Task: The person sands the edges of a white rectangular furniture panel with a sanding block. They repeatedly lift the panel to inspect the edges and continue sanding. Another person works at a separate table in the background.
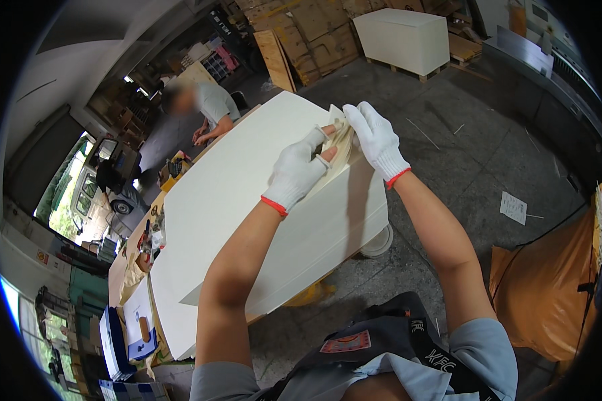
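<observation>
A tall stack of large cream-white paper sheets (247,174) lies before me. At its far right corner, several sheet corners (343,148) are bent up and fanned between my hands. My left hand (299,164), in a white knit glove with bare thumb and fingertip, is closed on these sheets from the left. My right hand (376,139), gloved in white with a red cuff, is curled round the raised corner from the right, its fingers together. Its thumb is hidden from view.
A person (211,110) sits beyond the table's far side. Tools and wrappings (150,244) lie along the left edge, near a blue-and-white folder (139,321). Another white stack (405,41) stands on a pallet at the back. An orange-brown cover (545,287) is at right.
</observation>
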Action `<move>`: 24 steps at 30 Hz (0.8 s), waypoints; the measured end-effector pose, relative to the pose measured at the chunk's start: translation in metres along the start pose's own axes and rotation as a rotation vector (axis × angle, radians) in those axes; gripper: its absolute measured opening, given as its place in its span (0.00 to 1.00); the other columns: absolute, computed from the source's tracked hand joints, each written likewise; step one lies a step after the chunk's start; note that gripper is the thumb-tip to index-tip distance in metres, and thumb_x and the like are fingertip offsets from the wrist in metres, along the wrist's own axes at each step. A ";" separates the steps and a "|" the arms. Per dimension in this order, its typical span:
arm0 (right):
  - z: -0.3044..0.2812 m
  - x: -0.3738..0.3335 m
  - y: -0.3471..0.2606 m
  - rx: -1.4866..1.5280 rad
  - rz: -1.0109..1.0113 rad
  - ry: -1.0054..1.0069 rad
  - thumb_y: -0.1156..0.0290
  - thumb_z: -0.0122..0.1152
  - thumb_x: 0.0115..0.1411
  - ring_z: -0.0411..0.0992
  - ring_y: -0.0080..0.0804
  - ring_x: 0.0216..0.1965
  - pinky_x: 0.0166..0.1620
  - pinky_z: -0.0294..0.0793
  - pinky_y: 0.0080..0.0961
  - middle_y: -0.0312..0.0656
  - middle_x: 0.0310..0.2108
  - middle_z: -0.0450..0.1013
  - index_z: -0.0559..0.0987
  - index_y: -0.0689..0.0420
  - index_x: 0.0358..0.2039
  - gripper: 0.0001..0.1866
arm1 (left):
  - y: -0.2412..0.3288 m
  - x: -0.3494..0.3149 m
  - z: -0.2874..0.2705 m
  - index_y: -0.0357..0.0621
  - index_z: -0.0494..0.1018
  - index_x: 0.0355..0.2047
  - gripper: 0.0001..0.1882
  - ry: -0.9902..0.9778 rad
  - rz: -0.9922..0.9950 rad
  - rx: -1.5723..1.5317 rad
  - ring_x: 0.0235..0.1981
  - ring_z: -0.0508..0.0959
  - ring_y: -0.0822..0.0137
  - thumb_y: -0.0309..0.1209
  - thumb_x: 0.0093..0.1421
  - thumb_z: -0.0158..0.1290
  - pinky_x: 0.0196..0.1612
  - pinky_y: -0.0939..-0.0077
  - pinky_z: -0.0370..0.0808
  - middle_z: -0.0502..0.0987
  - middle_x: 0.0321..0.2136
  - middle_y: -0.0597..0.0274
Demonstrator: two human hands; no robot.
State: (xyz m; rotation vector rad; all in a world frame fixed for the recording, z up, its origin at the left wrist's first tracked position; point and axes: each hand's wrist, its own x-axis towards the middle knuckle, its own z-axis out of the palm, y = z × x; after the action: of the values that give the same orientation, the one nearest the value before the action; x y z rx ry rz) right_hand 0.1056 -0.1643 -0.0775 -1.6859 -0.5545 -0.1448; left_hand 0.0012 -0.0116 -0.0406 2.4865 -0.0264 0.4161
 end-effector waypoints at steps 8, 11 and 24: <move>0.001 0.002 0.005 0.003 0.007 -0.006 0.39 0.43 0.67 0.71 0.47 0.30 0.38 0.68 0.37 0.47 0.23 0.71 0.70 0.56 0.32 0.29 | 0.015 0.000 -0.006 0.48 0.73 0.56 0.22 -0.082 -0.094 0.086 0.42 0.81 0.64 0.38 0.63 0.58 0.48 0.75 0.73 0.82 0.42 0.51; 0.002 0.001 0.005 0.009 0.002 0.003 0.39 0.43 0.66 0.72 0.46 0.30 0.38 0.68 0.36 0.46 0.23 0.71 0.70 0.56 0.32 0.29 | 0.011 -0.001 -0.004 0.45 0.72 0.55 0.23 -0.062 -0.045 0.073 0.42 0.81 0.65 0.38 0.62 0.60 0.47 0.75 0.74 0.82 0.41 0.53; 0.000 -0.004 -0.007 0.067 0.043 -0.001 0.41 0.48 0.66 0.71 0.36 0.26 0.36 0.69 0.31 0.42 0.20 0.70 0.72 0.58 0.31 0.28 | -0.003 -0.002 0.005 0.57 0.73 0.58 0.19 0.136 0.077 0.123 0.42 0.81 0.55 0.38 0.68 0.49 0.48 0.68 0.74 0.81 0.42 0.48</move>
State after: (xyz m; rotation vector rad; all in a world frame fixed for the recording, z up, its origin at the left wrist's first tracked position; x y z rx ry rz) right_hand 0.0994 -0.1645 -0.0731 -1.6317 -0.5177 -0.0930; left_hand 0.0014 -0.0120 -0.0462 2.5775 -0.0430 0.6363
